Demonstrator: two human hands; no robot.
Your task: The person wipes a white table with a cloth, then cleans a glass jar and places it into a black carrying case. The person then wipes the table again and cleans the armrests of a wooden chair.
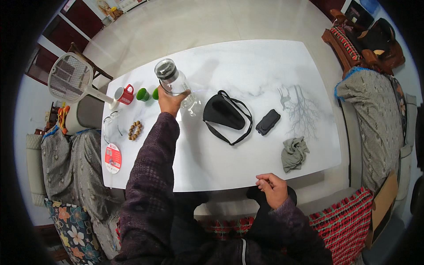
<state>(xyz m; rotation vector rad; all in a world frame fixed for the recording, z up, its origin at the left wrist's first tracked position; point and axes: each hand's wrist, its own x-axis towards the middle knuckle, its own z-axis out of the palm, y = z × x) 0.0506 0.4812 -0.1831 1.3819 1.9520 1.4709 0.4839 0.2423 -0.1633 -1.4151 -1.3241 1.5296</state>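
Observation:
My left hand [172, 101] is wrapped around a clear glass bottle [180, 82] with a dark strap and a dark-rimmed lid. Whether the bottle's base touches the white table [228, 175] I cannot tell. Partly behind that hand is a green cup [155, 94], with a second green cup [142, 94] to its left. A black case with a strap [223, 111] lies right of the bottle. My right hand [273, 190] is at the table's front edge, fingers curled and holding nothing. Nearest to it is a crumpled grey-green cloth [294, 154].
A red mug [124, 95], a mosquito swatter [74, 79], eyeglasses [112, 124], a wooden bead bracelet [135, 130] and a round printed fan [113, 158] are at the left. A black device [268, 122] lies right of the case. Covered sofas [374, 126] flank the table.

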